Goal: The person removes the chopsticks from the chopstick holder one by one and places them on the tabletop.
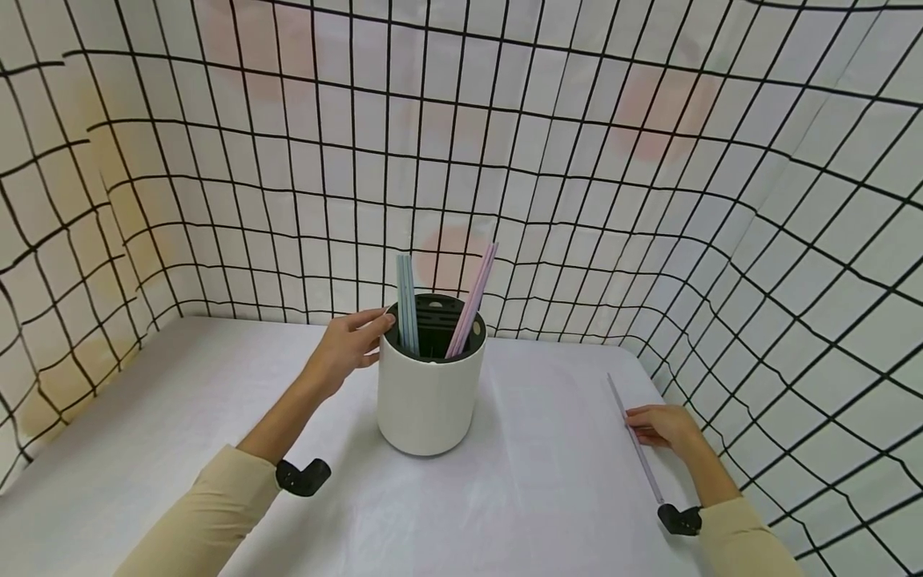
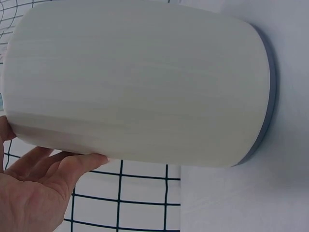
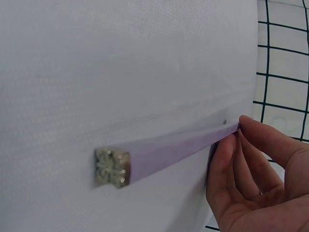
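Note:
A white round holder (image 1: pixel 425 401) stands at the middle of the table, its side filling the left wrist view (image 2: pixel 140 82). Two pale blue sticks (image 1: pixel 407 308) and two pink sticks (image 1: pixel 472 304) stand in its black insert. My left hand (image 1: pixel 360 336) rests with fairly straight fingers (image 2: pixel 72 164) against the holder's left side just under the rim. A long lavender stick (image 1: pixel 636 441) lies on the table at the right. My right hand (image 1: pixel 645 425) pinches it near the middle, and the stick's square end (image 3: pixel 112 166) points at the right wrist camera.
A white cloth covers the table (image 1: pixel 541 497). White walls with a black wire grid (image 1: pixel 793 240) close in the back, left and right sides. The right wall stands close beside my right hand.

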`<action>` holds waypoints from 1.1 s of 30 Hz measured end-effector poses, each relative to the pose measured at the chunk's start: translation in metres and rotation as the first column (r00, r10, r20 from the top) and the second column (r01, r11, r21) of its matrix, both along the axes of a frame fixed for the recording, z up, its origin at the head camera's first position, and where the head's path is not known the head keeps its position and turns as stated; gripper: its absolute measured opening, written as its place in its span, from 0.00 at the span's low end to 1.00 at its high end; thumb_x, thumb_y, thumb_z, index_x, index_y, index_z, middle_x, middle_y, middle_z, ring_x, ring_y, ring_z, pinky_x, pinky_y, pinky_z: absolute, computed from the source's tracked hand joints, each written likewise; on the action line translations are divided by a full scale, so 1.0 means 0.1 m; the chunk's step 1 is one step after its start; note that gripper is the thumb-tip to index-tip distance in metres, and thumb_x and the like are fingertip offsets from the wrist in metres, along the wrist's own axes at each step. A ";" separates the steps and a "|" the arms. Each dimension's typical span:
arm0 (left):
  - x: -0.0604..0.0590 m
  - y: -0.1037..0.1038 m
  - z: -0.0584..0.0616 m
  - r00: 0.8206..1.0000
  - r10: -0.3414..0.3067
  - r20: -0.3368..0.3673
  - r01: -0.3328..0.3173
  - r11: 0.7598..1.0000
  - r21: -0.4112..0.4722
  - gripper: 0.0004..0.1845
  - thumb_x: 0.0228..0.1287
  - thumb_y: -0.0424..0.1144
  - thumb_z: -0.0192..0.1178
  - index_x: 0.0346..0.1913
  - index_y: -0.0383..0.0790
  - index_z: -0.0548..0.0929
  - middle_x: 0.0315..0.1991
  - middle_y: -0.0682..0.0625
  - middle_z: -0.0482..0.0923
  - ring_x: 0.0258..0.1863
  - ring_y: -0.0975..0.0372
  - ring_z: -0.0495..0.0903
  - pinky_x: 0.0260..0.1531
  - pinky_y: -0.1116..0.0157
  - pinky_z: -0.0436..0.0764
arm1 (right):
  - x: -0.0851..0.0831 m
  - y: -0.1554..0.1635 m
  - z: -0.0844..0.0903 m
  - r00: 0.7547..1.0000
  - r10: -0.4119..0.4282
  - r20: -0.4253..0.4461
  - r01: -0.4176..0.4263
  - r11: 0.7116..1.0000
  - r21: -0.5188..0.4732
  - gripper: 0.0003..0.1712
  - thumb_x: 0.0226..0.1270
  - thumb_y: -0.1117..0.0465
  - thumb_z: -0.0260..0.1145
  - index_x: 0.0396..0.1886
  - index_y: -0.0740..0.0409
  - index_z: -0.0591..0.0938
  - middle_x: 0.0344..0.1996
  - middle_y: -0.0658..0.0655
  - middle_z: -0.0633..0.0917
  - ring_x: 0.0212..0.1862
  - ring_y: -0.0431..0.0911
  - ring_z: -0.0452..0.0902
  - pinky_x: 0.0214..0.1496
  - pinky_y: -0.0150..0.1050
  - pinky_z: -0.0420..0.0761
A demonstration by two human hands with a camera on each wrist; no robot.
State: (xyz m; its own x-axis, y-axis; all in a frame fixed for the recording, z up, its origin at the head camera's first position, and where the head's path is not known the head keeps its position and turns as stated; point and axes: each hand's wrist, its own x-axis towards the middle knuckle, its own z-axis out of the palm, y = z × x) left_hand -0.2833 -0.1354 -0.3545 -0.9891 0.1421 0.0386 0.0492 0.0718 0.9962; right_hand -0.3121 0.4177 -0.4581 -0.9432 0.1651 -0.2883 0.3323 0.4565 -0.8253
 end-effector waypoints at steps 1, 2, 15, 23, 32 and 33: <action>0.00 0.00 0.00 1.000 -0.002 -0.003 0.002 1.000 0.001 0.33 0.75 0.51 0.59 0.75 0.37 0.68 0.74 0.41 0.68 0.73 0.47 0.69 0.63 0.53 0.78 | 0.00 0.00 0.00 1.000 -0.002 0.000 0.002 1.000 0.001 0.23 0.62 0.65 0.74 0.52 0.77 0.83 0.31 0.52 0.90 0.30 0.40 0.85 0.35 0.35 0.89; 0.00 0.00 0.00 1.000 -0.005 -0.006 0.005 1.000 0.003 0.33 0.75 0.51 0.59 0.75 0.37 0.68 0.74 0.41 0.68 0.73 0.47 0.69 0.64 0.52 0.78 | 0.00 0.01 0.00 1.000 0.003 0.002 -0.003 1.000 -0.002 0.23 0.62 0.65 0.74 0.52 0.78 0.82 0.31 0.52 0.90 0.30 0.40 0.85 0.35 0.35 0.89; -0.01 0.01 -0.01 1.000 -0.006 -0.007 0.006 1.000 -0.007 0.33 0.75 0.52 0.59 0.75 0.38 0.68 0.74 0.42 0.68 0.72 0.48 0.70 0.63 0.53 0.79 | -0.08 -0.31 0.35 0.994 0.009 -0.107 -0.011 1.000 -0.014 0.25 0.70 0.63 0.69 0.61 0.73 0.79 0.43 0.53 0.90 0.37 0.40 0.88 0.42 0.34 0.89; 0.00 -0.02 -0.02 1.000 -0.004 -0.016 0.004 1.000 -0.008 0.33 0.75 0.52 0.58 0.75 0.37 0.68 0.74 0.41 0.67 0.73 0.48 0.69 0.64 0.52 0.78 | -0.10 -1.09 1.04 0.972 0.080 -0.222 -0.125 0.972 -0.198 0.28 0.72 0.58 0.69 0.65 0.69 0.76 0.41 0.45 0.88 0.40 0.39 0.88 0.50 0.35 0.88; 0.01 -0.02 -0.02 1.000 -0.003 -0.020 0.003 1.000 -0.016 0.33 0.76 0.51 0.58 0.75 0.36 0.68 0.74 0.40 0.67 0.73 0.47 0.68 0.65 0.51 0.76 | 0.00 -1.97 1.54 0.920 0.199 -0.338 -0.295 0.919 -0.260 0.24 0.72 0.59 0.69 0.60 0.70 0.79 0.41 0.53 0.88 0.40 0.44 0.89 0.51 0.39 0.89; 0.01 -0.02 -0.01 1.000 -0.003 -0.021 0.003 1.000 -0.017 0.33 0.76 0.51 0.58 0.75 0.36 0.68 0.74 0.40 0.67 0.73 0.47 0.68 0.65 0.51 0.76 | 0.02 -2.05 1.58 0.913 0.209 -0.350 -0.311 0.913 -0.264 0.23 0.71 0.59 0.69 0.59 0.70 0.80 0.41 0.54 0.88 0.40 0.44 0.89 0.51 0.39 0.89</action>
State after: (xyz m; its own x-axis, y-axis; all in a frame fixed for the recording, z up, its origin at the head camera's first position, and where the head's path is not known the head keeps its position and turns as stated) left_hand -0.2819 -0.1372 -0.3560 -0.9876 0.1461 0.0570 0.0704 0.0885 0.9936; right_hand -0.3099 0.2125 -0.2996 -0.9887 -0.1475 0.0278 -0.0570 0.1976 -0.9786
